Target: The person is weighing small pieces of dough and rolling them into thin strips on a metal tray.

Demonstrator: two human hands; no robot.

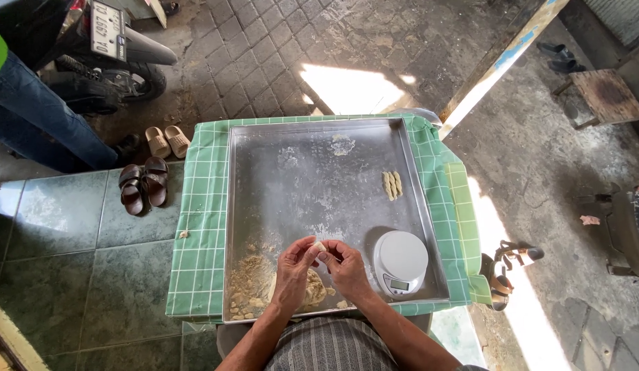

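Dough piece [320,247] pinched between both hands' fingertips.

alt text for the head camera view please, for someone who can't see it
Seen from above, a person's left hand and right hand pinch a small pale piece of dough over a large metal tray on a green checked cloth. The tray also holds a crumbly dough pile, three twisted dough sticks and a round white kitchen scale.

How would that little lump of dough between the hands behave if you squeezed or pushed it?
The lump of dough is pinched between the fingertips of the left hand and right hand, so it is probably soft and light. The crumbly pile on the tray suggests it could break apart if pushed. The shaped pieces lie as small sticks, so it likely keeps its form.
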